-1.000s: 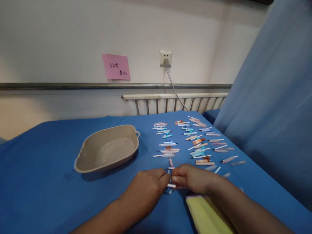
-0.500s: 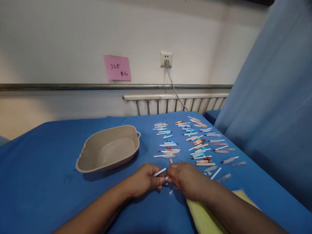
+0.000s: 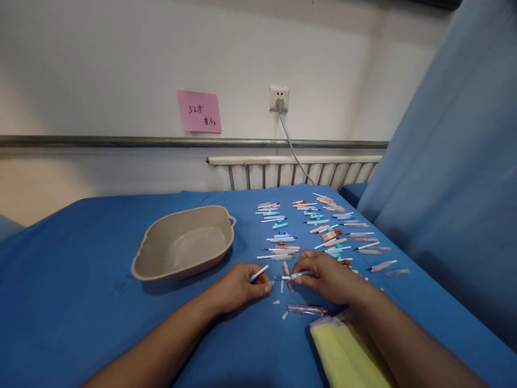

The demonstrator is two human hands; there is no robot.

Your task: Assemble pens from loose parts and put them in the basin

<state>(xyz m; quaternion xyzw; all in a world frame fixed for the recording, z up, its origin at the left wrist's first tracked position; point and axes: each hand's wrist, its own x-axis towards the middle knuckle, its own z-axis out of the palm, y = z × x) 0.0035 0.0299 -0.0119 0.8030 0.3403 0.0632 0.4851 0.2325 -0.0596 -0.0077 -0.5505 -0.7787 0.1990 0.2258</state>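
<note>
My left hand (image 3: pixel 239 286) is closed on a white pen part (image 3: pixel 259 273) that sticks up between thumb and finger. A small translucent piece shows at its thumb tip. My right hand (image 3: pixel 326 276) pinches a pale pen part (image 3: pixel 299 275) with a thin white refill pointing left, its dark tip near the left fingers. Under that lies a pink patterned pen barrel (image 3: pixel 288 284) on the blue cloth. Closer to me rest a red-patterned barrel (image 3: pixel 307 309) and small white cone-shaped pieces (image 3: pixel 285 316).
Groups of pen parts (image 3: pixel 283 240) lie in columns across the blue-covered bed (image 3: pixel 100 237). A beige basin (image 3: pixel 141 264) stands to the left. Yellow cloth (image 3: pixel 343 350) lies under my right forearm. Behind are a white rail (image 3: pixel 242 160) and a blue curtain (image 3: pixel 456 178).
My right hand has moved up and right, away from my left hand, with the pen part in its fingers. The barrels and small pieces between and below the hands now show more clearly.
</note>
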